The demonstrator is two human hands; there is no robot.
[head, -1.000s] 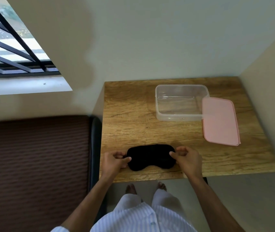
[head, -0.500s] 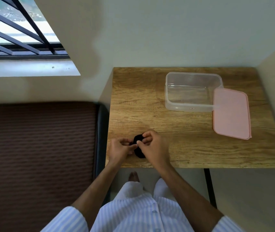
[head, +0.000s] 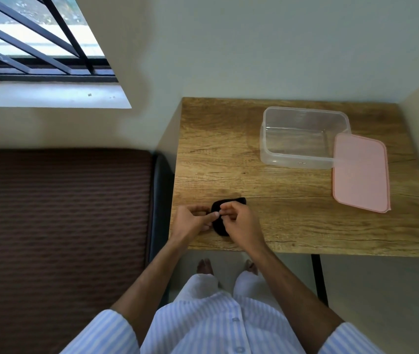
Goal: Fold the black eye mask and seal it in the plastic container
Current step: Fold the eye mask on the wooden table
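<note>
The black eye mask [head: 220, 222] lies folded in half near the front left of the wooden table [head: 292, 208], mostly hidden under my fingers. My left hand [head: 193, 221] pinches its left edge. My right hand [head: 240, 222] rests over its right half, fingertips meeting the left hand's at the fold. A clear plastic container [head: 303, 137] stands open and empty at the back right of the table. Its pink lid [head: 360, 172] lies flat beside it, one edge against the container's right wall.
A brown ribbed mattress or couch [head: 60, 226] fills the left side, right against the table. Walls close in behind and to the right of the table. A barred window [head: 32, 47] is at the upper left. My feet show under the table's front edge.
One second ago the mask lay spread flat with a hand at each end. My right hand has carried its end over to the left, folding the mask in half.
</note>
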